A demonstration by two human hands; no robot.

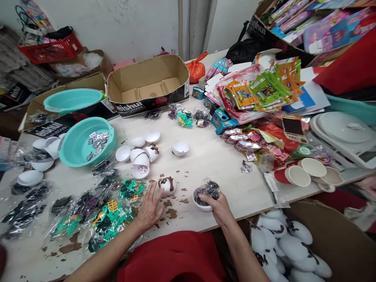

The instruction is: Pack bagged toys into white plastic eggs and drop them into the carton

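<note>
My right hand [219, 207] grips a white half-shell cup [202, 205] near the table's front edge. A clear plastic bag of dark small parts [210, 190] sits in that cup, under my thumb. My left hand [150, 207] is open, its fingers spread beside a white shell with a brown printed design [167, 185]; whether the fingertips touch it I cannot tell. Left of that hand lie clear bags of green, yellow and black parts [111, 215]. Beyond it stands a cluster of white half shells [140, 158], one with a small packet inside. A lone white half shell [180, 148] rests farther back.
A turquoise basin [88, 156] with small silver packets stands at the left. An open cardboard box [148, 84] is at the back. Green and orange pouches [264, 88] pile up at the right, near paper cups [298, 175]. White egg-shaped shells [290, 243] fill a box below the table's edge.
</note>
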